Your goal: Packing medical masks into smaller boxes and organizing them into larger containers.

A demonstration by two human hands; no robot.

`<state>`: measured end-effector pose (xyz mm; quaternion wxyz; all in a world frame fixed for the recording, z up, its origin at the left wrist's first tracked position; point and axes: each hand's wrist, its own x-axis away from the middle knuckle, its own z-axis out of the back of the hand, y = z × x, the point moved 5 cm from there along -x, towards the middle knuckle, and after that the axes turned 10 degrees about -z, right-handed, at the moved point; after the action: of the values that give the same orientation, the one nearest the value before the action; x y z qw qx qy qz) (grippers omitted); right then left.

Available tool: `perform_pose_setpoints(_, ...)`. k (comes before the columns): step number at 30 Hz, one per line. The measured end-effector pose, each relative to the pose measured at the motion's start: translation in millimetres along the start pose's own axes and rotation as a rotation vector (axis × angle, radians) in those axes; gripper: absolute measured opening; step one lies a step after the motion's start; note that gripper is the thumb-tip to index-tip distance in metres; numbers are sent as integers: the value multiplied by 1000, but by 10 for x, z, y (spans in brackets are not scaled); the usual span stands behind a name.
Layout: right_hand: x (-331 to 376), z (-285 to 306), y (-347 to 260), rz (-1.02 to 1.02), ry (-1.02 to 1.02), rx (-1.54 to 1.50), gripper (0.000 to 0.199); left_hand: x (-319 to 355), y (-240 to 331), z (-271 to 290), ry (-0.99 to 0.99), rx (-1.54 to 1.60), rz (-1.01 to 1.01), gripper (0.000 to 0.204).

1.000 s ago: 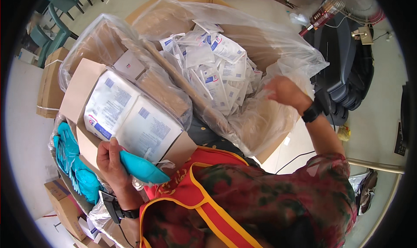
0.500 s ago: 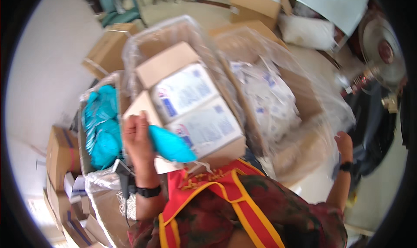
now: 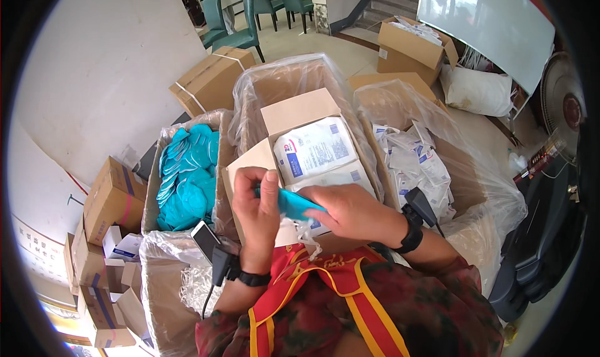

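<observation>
A folded teal mask lies between both my hands, close above my lap. My left hand grips its left end, thumb up over it. My right hand closes over its right end. Just behind them stands an open cardboard box lined with clear plastic, holding large white packets with blue print. Left of it, a plastic-lined box is full of loose teal masks. On the right, another lined box holds several small white sealed packets.
Closed and open cardboard boxes stand behind and at the left. Another open box and a white sack lie at the back right. A fan stands at the right edge. Green chairs are far back.
My right hand came back from the box of small packets on the right and now grips the teal mask together with my left hand. My view swung left and upright.
</observation>
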<state>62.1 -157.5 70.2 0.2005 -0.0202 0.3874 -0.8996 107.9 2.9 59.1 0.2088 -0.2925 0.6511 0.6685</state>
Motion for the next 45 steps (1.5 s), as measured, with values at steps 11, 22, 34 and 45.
perform_pose_setpoints(11,55,-365,-96,229,171,83,14,303,-363,37,155,593,544,36)
perform_pose_setpoints(22,4,70,692,-20,186,-26,39,-203,-41,1350,290,296,329,44)
perform_pose_setpoints(34,-379,-239,845,-19,-36,376,48,187,-166,842,40,189,412,38)
perform_pose_setpoints(45,-449,-269,827,67,3,294,32,336,-461,424,-219,116,530,38)
